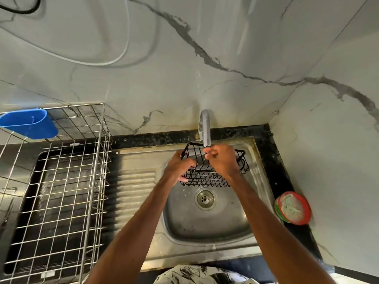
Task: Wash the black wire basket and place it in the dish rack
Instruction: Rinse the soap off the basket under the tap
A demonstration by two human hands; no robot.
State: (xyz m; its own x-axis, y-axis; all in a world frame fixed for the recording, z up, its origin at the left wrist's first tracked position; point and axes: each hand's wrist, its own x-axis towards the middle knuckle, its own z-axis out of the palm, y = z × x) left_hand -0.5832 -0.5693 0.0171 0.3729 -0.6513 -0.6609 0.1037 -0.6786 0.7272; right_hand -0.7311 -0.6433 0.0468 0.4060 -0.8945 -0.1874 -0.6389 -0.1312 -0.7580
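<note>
Black wire basket [209, 177]: gripped by my left hand [180, 165], over the sink [205, 224].
Right hand [222, 158]: fingers curled against the basket's rim, faucet [205, 128] spout just above.
Dish rack [59, 181]: far left of my hands.

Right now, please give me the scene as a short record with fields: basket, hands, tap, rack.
basket: black wire basket held over the sink, under the tap
left hand: grips the basket's left end
right hand: on the basket, below the spout
tap: water flow not discernible
dish rack: left of sink, blue cup hung on it
</note>
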